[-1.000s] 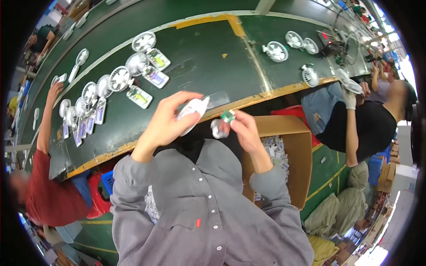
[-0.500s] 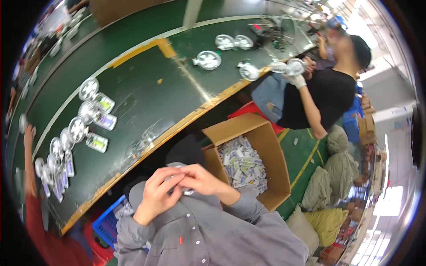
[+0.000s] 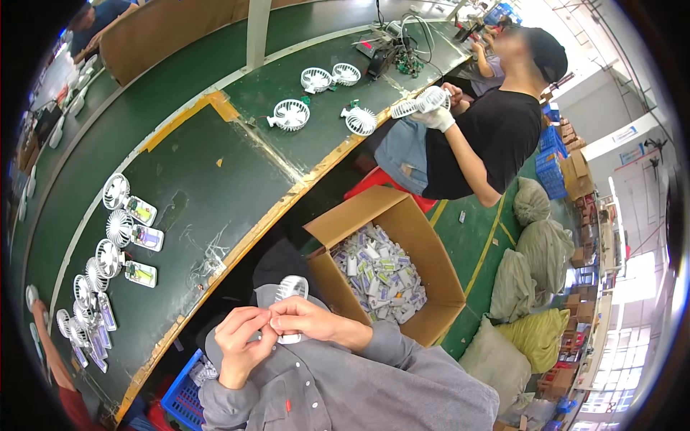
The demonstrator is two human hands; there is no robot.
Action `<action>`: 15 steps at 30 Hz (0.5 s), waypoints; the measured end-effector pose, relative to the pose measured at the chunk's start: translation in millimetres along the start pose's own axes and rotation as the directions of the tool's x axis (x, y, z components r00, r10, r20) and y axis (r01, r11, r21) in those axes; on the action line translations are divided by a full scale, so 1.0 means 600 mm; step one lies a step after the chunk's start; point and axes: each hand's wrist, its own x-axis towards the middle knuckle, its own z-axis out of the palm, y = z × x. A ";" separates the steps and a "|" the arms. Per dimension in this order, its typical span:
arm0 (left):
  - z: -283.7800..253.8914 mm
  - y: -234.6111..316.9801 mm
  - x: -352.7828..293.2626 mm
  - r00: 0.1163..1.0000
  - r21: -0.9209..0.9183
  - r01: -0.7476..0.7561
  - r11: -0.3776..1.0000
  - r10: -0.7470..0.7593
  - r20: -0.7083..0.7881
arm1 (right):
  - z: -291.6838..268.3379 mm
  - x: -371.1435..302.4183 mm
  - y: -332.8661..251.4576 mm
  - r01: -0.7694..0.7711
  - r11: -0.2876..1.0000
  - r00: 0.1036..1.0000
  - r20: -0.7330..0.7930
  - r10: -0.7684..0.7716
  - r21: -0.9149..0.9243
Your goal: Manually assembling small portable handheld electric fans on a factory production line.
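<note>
A white handheld fan (image 3: 292, 287) is held over my lap, its round grille above my fingers and its lower end below them. My right hand (image 3: 307, 320) closes around the fan's middle, thumb and fingers bent. My left hand (image 3: 242, 339) is closed in a pinch, its fingertips meeting the right hand's at the fan. Whatever lies between the left fingertips is hidden. Left of my hands, across the table edge, several white fans with open handles (image 3: 141, 274) lie in a row on the green table (image 3: 208, 169).
An open cardboard box (image 3: 440, 305) of small white parts (image 3: 381, 273) stands at my right. A blue crate (image 3: 180, 402) is at lower left. A gloved co-worker (image 3: 485, 136) holds fans at the far right; another person's arm (image 3: 52, 345) reaches in left. Sacks (image 3: 496, 355) lie right.
The view has shifted, so the table and box sit differently. The fan's grille now shows above my hands, where it was hidden. My hands stay together over my lap.
</note>
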 end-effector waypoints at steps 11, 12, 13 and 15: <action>-0.105 -0.053 -0.026 0.841 -0.337 0.446 0.829 -0.517 -0.160 | -0.125 -0.142 -0.033 0.057 0.988 0.984 -0.173 -0.033 0.140; -0.108 -0.050 -0.028 0.863 -0.319 0.431 0.844 -0.489 -0.128 | -0.179 -0.168 -0.010 -0.032 0.999 0.940 -0.339 0.044 0.041; -0.104 -0.051 -0.024 0.882 -0.296 0.398 0.868 -0.451 -0.137 | -0.246 -0.189 0.024 -0.185 0.975 0.824 -0.560 0.084 -0.126; -0.091 -0.042 -0.005 0.913 -0.235 0.350 0.907 -0.386 -0.130 | -0.361 -0.245 0.106 -0.737 0.312 0.554 -0.801 -0.229 -0.599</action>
